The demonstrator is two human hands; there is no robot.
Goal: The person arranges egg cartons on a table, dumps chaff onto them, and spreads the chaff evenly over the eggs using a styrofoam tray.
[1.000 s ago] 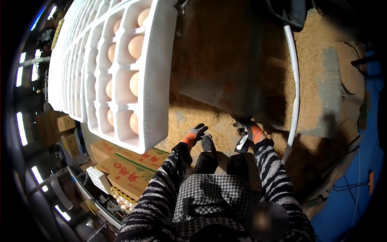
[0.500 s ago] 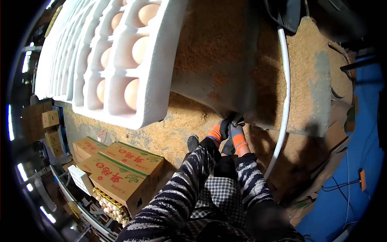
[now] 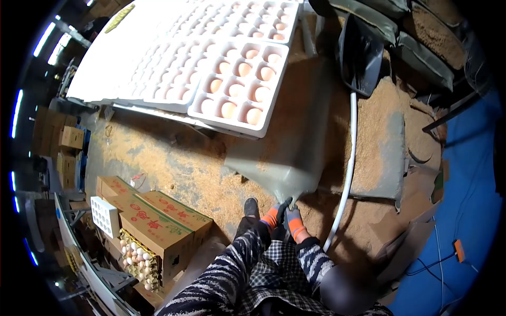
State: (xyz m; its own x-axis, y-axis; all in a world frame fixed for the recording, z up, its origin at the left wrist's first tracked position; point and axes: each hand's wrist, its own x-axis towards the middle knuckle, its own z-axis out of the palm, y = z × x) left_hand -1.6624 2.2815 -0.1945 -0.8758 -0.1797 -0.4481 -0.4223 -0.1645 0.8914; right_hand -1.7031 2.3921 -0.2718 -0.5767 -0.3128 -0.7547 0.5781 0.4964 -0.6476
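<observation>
My left hand and my right hand, both in dark gloves with orange cuffs, are closed side by side on the gathered end of a grey-green sack. The sack stretches away from me over the floor, its near end pulled taut and bunched at my fingers. Brown husk-like material lies on and around it. What is inside the sack is hidden. My shoe stands just left of the hands.
White foam trays of eggs rest on a stand ahead left. A shovel with a black scoop and white handle lies right. Cardboard boxes and stacked eggs are lower left. Filled sacks lie far right; blue sheeting borders them.
My view has shifted back, so more of the egg trays and far sacks shows. Both hands remain on the sack end, which now appears nearer to my body and more tightly stretched.
</observation>
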